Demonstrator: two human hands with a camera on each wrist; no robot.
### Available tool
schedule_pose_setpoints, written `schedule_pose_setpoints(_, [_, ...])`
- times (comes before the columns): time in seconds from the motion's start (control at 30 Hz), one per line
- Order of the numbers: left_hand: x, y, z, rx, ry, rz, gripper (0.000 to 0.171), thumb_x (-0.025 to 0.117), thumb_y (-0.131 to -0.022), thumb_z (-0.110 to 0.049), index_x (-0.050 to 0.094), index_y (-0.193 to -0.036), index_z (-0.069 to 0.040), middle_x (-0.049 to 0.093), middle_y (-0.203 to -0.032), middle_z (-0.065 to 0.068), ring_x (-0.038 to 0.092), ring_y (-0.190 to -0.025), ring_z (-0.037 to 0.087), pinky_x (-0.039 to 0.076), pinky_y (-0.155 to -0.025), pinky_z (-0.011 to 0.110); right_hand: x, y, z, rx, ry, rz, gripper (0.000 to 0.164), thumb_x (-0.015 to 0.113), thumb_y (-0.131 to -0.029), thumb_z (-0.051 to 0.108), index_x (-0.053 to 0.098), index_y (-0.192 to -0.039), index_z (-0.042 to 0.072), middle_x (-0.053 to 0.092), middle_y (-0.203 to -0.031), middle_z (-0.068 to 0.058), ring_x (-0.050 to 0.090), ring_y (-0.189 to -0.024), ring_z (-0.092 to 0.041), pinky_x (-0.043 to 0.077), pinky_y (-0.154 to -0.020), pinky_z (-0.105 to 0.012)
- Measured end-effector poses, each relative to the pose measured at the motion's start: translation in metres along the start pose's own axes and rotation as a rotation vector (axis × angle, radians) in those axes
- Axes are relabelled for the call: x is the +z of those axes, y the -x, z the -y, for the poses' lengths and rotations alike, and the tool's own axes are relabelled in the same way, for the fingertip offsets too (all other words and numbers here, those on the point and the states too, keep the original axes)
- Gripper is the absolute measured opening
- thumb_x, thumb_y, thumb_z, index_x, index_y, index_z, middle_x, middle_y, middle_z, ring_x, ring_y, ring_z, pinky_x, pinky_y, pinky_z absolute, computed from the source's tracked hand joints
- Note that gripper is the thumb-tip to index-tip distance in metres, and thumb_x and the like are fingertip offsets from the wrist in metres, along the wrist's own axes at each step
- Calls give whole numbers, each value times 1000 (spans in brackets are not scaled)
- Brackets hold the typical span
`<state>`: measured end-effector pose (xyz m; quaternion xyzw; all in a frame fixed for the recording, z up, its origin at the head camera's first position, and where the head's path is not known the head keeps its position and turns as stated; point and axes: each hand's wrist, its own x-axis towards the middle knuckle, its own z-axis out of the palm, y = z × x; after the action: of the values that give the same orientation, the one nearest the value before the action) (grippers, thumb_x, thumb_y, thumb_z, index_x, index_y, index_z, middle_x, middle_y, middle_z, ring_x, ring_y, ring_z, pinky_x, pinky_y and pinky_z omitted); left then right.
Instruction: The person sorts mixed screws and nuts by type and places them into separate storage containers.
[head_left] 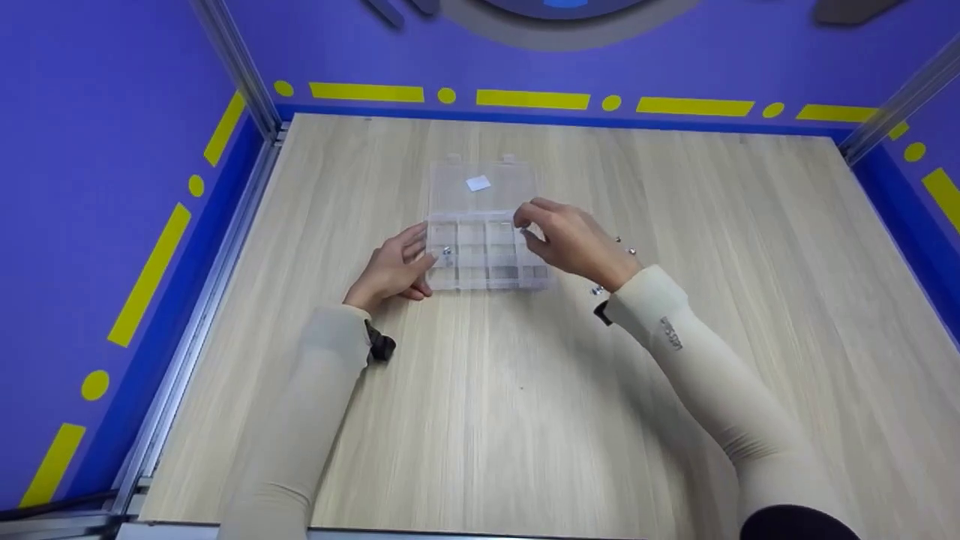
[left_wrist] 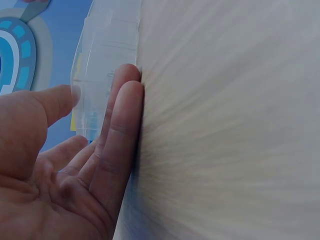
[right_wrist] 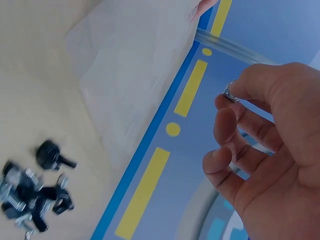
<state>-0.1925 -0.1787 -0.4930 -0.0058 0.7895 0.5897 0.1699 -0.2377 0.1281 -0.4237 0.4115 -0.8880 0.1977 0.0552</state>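
Note:
A clear plastic compartment box [head_left: 487,259] lies on the table with its lid [head_left: 450,187] folded back. My left hand [head_left: 396,266] holds the box by its left side, thumb on the top rim; in the left wrist view that hand's fingers [left_wrist: 125,115] lie low along the box wall [left_wrist: 107,45]. Over the box's right compartments is my right hand [head_left: 574,240], pinching a small shiny metal fastener [right_wrist: 230,93] between thumb and index finger. Its exact kind is too small to tell. Some shiny metal pieces [head_left: 447,252] sit in a left compartment.
Several black and silver screws [right_wrist: 37,195] lie loose in the right wrist view; a few metal bits [head_left: 598,290] show beside my right wrist in the head view. A white label [head_left: 478,183] is on the lid. Blue walls [head_left: 525,60] enclose the wooden table [head_left: 480,420].

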Motion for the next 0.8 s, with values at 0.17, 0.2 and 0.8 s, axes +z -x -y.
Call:
schedule_pose_setpoints(0.17, [1, 0, 0, 5, 0, -6, 69, 61, -105, -21, 27, -165, -22, 40, -161, 9, 73, -66, 25, 62, -55, 33, 5, -18, 14, -51, -6, 10, 12, 68, -97, 4, 73, -108, 9, 70, -107, -4, 67, -86, -20, 59, -76, -34])
schedule_pose_setpoints(0.2, [1, 0, 0, 7, 2, -9, 69, 61, -105, -21, 27, -164, -22, 41, -161, 9, 73, -66, 25, 62, -55, 33, 6, -22, 17, -53, -12, 12, 12, 69, -97, 5, 73, -108, 9, 71, -107, -4, 68, -87, -20, 59, -77, -34])
schedule_pose_setpoints(0.8, [1, 0, -1, 35, -14, -15, 65, 60, -106, -20, 30, -163, -20, 49, -156, 7, 72, -65, 24, 62, -55, 33, 21, -62, 37, -52, -15, 28, 15, 68, -100, 12, 69, -115, 9, 73, -110, -5, 69, -97, -20, 59, -89, -33])
